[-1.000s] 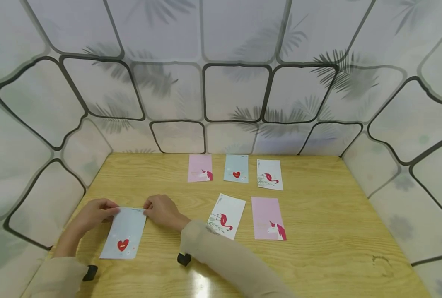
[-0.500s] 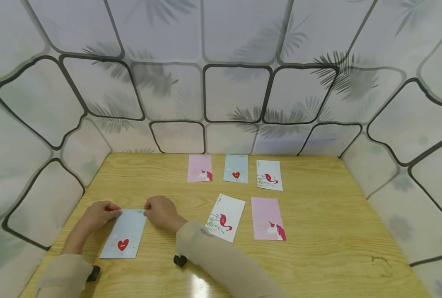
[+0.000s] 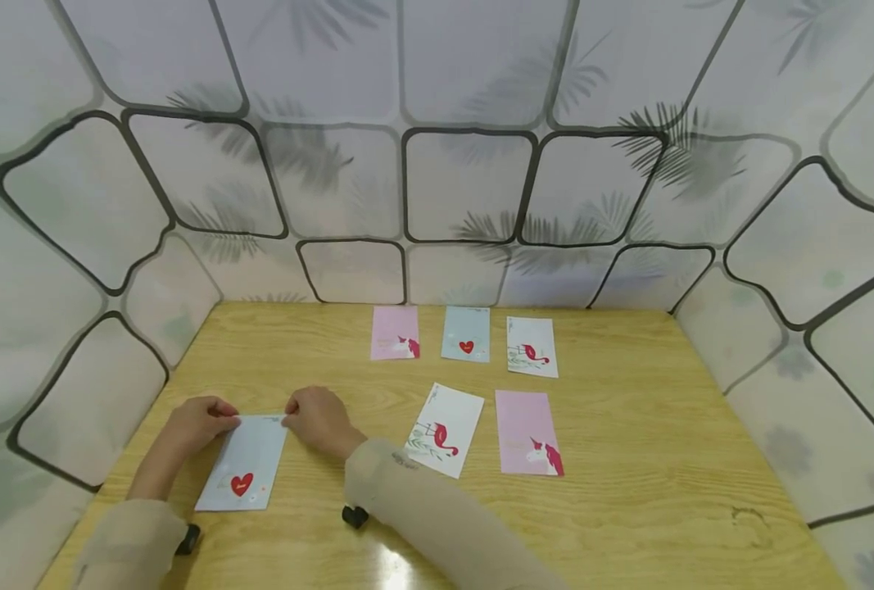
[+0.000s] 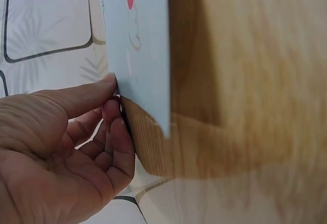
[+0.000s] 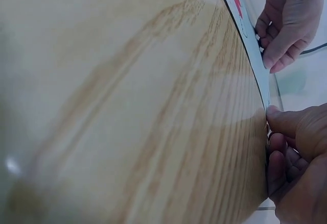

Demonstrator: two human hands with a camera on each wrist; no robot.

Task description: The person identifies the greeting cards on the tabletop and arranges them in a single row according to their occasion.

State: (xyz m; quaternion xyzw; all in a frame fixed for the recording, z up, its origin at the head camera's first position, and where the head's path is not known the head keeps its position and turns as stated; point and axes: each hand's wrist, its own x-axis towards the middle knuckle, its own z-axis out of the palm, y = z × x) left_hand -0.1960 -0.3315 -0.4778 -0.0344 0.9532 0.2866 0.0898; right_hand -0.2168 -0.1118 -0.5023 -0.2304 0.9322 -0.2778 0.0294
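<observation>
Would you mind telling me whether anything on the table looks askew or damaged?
The nearer flamingo card lies visibly slanted, unlike the straighter pink unicorn card beside it. A dark curved mark toward the right of the table also looks odd; its cause is unclear.

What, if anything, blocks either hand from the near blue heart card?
Nothing visible does: the left hand and right hand pinch that blue heart card directly, each at a far corner.

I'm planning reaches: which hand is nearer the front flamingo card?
Right. The right hand is left of the front flamingo card; the left hand is farther left, across the held heart card.
</observation>
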